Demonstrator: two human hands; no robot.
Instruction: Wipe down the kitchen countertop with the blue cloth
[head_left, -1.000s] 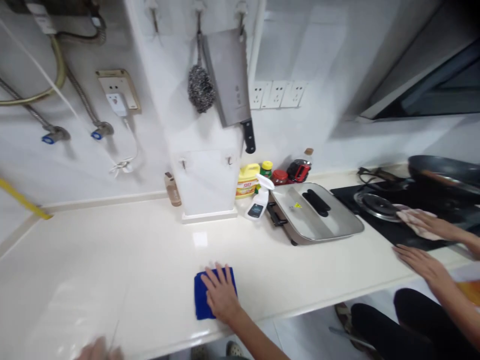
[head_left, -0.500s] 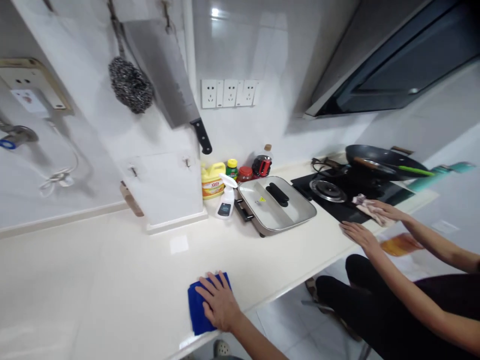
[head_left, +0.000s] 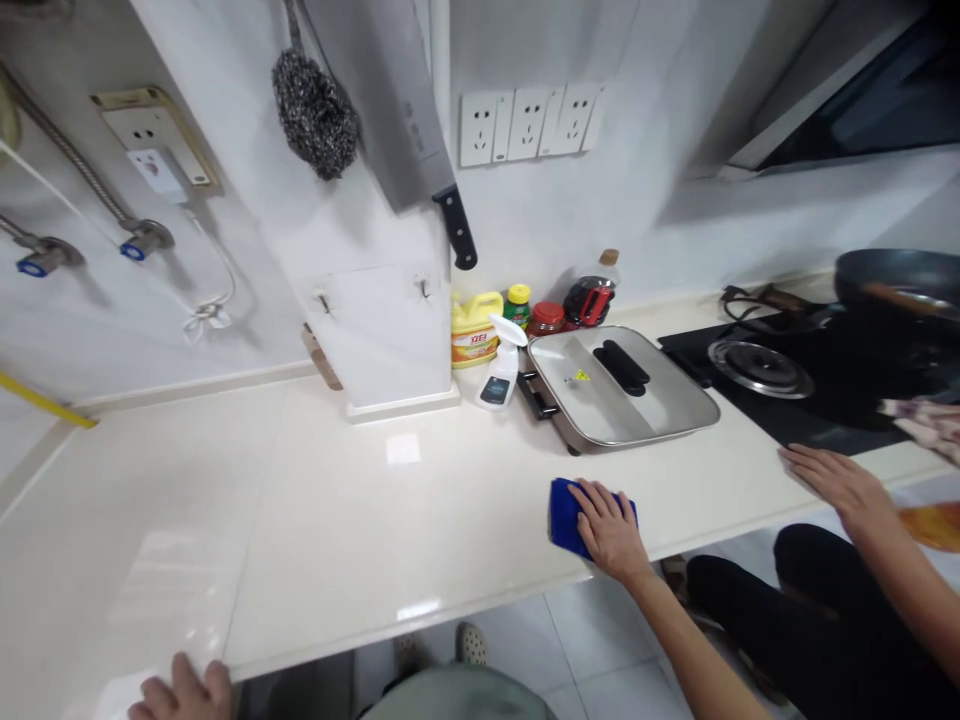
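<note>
My right hand [head_left: 611,530] lies over a folded blue cloth [head_left: 562,520], pressing it to the white countertop [head_left: 360,520] near the front edge, with its fingers across the top. Just beyond it stands an electric pan with a glass lid [head_left: 630,390] and black handles. At the lower left, my left hand [head_left: 187,692] rests on the counter's front edge, holding nothing. Its fingers are apart, and the rest is cut off by the frame. A white spray bottle [head_left: 499,370] stands upright left of the pan.
A co-worker's hand [head_left: 840,485] rests on the counter at right, beside the black stove [head_left: 810,420]. A yellow detergent jug [head_left: 475,335] and several bottles and jars line the wall. A cleaver [head_left: 390,100] and steel wool scrubber [head_left: 315,115] hang above.
My right hand has moved right along the counter with the blue cloth, nearer the pan. My left hand has come into view at lower left. The view has shifted left.
</note>
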